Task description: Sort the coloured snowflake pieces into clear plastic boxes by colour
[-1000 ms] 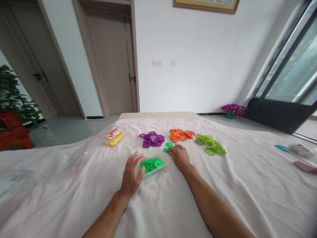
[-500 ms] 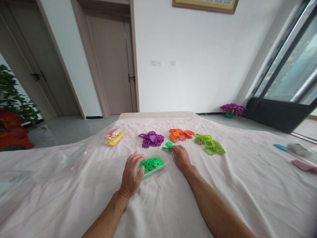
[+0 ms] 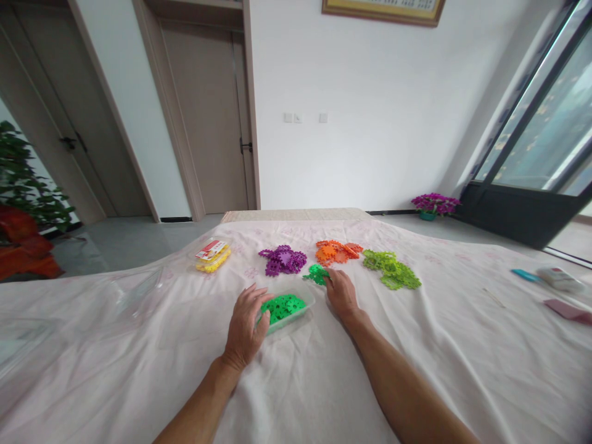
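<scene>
A clear plastic box point(image 3: 287, 324) filled with green gear-shaped pieces point(image 3: 283, 307) stands in front of me. My left hand point(image 3: 248, 317) grips its left end, fingers along the far rim and thumb on the near one. Just past the box's far right corner, my right hand point(image 3: 341, 292) pinches the edge of green gear-shaped plastic pieces point(image 3: 317, 274) at the cloth. How many it holds is hidden by the fingers. A purple heap of pieces point(image 3: 283, 260) lies to the left of it, and an orange heap point(image 3: 335, 251) just beyond.
Lime-green pieces point(image 3: 392, 270) lie right of my right hand. A labelled box of yellow pieces point(image 3: 213, 255) sits at the back left. Clear plastic lids point(image 3: 139, 293) rest on the wrinkled cloth point(image 3: 305, 394). At the right are a blue item point(image 3: 524, 275) and a white packet point(image 3: 560, 279).
The green piece in my right hand has tipped from edge-on to flatter, over the green piece on the cloth. My right hand has shifted slightly right. My left hand stays put.
</scene>
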`<state>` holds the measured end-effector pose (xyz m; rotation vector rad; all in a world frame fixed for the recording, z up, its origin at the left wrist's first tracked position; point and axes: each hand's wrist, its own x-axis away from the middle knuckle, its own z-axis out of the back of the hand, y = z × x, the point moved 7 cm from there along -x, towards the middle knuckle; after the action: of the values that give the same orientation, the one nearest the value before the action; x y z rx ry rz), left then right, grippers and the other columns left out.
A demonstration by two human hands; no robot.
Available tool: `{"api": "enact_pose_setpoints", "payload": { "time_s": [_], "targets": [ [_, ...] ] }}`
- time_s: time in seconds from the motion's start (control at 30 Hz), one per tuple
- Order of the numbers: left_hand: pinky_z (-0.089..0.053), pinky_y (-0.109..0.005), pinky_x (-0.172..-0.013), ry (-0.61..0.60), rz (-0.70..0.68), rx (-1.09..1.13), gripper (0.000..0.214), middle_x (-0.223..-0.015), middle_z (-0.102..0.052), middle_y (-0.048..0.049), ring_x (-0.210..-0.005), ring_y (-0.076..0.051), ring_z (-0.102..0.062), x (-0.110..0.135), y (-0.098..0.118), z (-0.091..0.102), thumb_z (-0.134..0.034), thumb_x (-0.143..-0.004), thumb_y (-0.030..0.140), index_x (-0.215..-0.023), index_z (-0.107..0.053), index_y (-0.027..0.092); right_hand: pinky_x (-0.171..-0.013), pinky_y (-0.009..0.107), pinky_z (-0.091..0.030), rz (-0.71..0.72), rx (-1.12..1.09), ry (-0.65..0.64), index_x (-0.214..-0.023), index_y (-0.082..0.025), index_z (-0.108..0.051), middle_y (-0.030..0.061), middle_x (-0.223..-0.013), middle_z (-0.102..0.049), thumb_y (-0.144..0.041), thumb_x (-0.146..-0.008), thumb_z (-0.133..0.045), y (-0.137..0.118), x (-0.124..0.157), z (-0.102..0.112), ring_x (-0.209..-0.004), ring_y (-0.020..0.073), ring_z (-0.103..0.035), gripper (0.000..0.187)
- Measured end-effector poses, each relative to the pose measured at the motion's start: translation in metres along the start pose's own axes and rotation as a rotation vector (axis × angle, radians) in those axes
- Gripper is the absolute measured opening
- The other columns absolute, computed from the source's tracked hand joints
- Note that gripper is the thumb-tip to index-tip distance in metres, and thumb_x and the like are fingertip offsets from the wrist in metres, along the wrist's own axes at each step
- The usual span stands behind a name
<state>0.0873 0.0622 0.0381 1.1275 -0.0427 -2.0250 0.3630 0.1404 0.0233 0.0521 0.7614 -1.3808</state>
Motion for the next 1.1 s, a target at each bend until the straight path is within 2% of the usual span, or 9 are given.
{"api": "enact_pose_setpoints", "payload": {
  "time_s": [0.23, 0.3, 0.43, 0.53, 0.63, 0.77, 0.83, 0.93, 1.1],
  "targets": [
    [-0.034, -0.052, -0.112, 0.001, 0.009, 0.007, 0.031, -0.126, -0.059, -0.0088, -0.132, -0.027, -0.042, 0.000, 0.001, 0.001, -0.044, -0.094, 0.029, -0.121, -0.059, 0.022, -0.087, 0.037, -0.049, -0.180, -0.558, 0.171, -0.104, -0.019, -0.066, 0.0062, -0.096, -0.071, -0.036, -0.086, -0.051, -0.009, -0.002, 0.006, -0.090, 0.0216, -0.064, 0.029],
    [-0.034, -0.052, -0.112, 0.001, 0.016, 0.013, 0.032, -0.127, -0.059, -0.0086, -0.132, -0.027, -0.042, 0.000, 0.001, 0.001, -0.044, -0.094, 0.030, -0.121, -0.058, 0.022, -0.087, 0.037, -0.050, -0.130, -0.722, 0.134, -0.109, -0.019, -0.065, 0.0063, -0.100, -0.071, -0.037, -0.084, -0.055, -0.027, -0.004, 0.006, -0.092, 0.0220, -0.065, 0.031],
    [-0.033, -0.053, -0.113, -0.003, 0.026, 0.013, 0.033, -0.128, -0.058, -0.0084, -0.133, -0.027, -0.041, 0.000, 0.000, 0.001, -0.044, -0.094, 0.031, -0.124, -0.057, 0.023, -0.087, 0.038, -0.051, 0.018, -0.864, -0.107, -0.115, -0.022, -0.065, 0.0060, -0.106, -0.072, -0.039, -0.086, -0.058, -0.062, -0.003, -0.003, -0.096, 0.0224, -0.066, 0.035],
    [-0.034, -0.052, -0.112, 0.000, 0.016, 0.010, 0.033, -0.128, -0.058, -0.0084, -0.132, -0.027, -0.042, 0.000, 0.000, 0.001, -0.045, -0.093, 0.030, -0.123, -0.058, 0.022, -0.093, 0.039, -0.049, 0.012, -0.700, -0.115, -0.114, -0.022, -0.067, 0.0069, -0.110, -0.072, -0.036, -0.091, -0.051, -0.057, -0.001, -0.005, -0.103, 0.0224, -0.065, 0.031],
    [-0.035, -0.051, -0.112, 0.008, 0.001, 0.006, 0.032, -0.126, -0.059, -0.0084, -0.131, -0.027, -0.043, 0.000, 0.001, 0.002, -0.045, -0.093, 0.028, -0.122, -0.058, 0.022, -0.100, 0.040, -0.044, -0.028, -0.329, -0.070, -0.119, -0.020, -0.066, 0.0096, -0.119, -0.069, -0.027, -0.093, -0.045, -0.038, 0.002, -0.004, -0.112, 0.0237, -0.059, 0.034],
    [-0.035, -0.050, -0.112, 0.009, -0.002, 0.001, 0.032, -0.125, -0.059, -0.0082, -0.130, -0.026, -0.043, 0.000, 0.002, 0.002, -0.045, -0.093, 0.028, -0.121, -0.058, 0.022, -0.109, 0.045, -0.032, 0.071, 0.078, -0.172, -0.137, -0.023, -0.054, 0.0081, -0.140, -0.056, -0.023, -0.092, -0.047, -0.034, 0.011, -0.012, -0.133, 0.0284, -0.040, 0.045],
    [-0.035, -0.050, -0.112, 0.007, -0.002, 0.001, 0.032, -0.125, -0.059, -0.0083, -0.130, -0.026, -0.043, -0.001, 0.002, 0.002, -0.045, -0.093, 0.028, -0.121, -0.058, 0.022, -0.112, 0.047, -0.026, 0.117, 0.161, -0.224, -0.140, -0.025, -0.050, 0.0058, -0.146, -0.050, -0.026, -0.094, -0.045, -0.038, 0.015, -0.017, -0.140, 0.0299, -0.031, 0.047],
    [-0.035, -0.050, -0.112, 0.002, -0.002, 0.002, 0.031, -0.125, -0.059, -0.0084, -0.131, -0.026, -0.043, -0.001, 0.002, 0.002, -0.044, -0.094, 0.028, -0.121, -0.058, 0.021, -0.113, 0.048, -0.020, 0.154, 0.200, -0.269, -0.137, -0.027, -0.054, 0.0044, -0.140, -0.056, -0.028, -0.096, -0.042, -0.044, 0.014, -0.021, -0.141, 0.0287, -0.028, 0.043],
    [-0.034, -0.051, -0.113, -0.003, -0.007, -0.001, 0.031, -0.125, -0.058, -0.0085, -0.131, -0.026, -0.042, -0.001, 0.002, 0.001, -0.043, -0.094, 0.028, -0.121, -0.058, 0.021, -0.105, 0.038, -0.030, 0.210, 0.184, -0.280, -0.108, -0.027, -0.071, 0.0056, -0.109, -0.072, -0.029, -0.093, -0.051, -0.053, 0.008, -0.019, -0.123, 0.0252, -0.048, 0.025]
  ]
}}
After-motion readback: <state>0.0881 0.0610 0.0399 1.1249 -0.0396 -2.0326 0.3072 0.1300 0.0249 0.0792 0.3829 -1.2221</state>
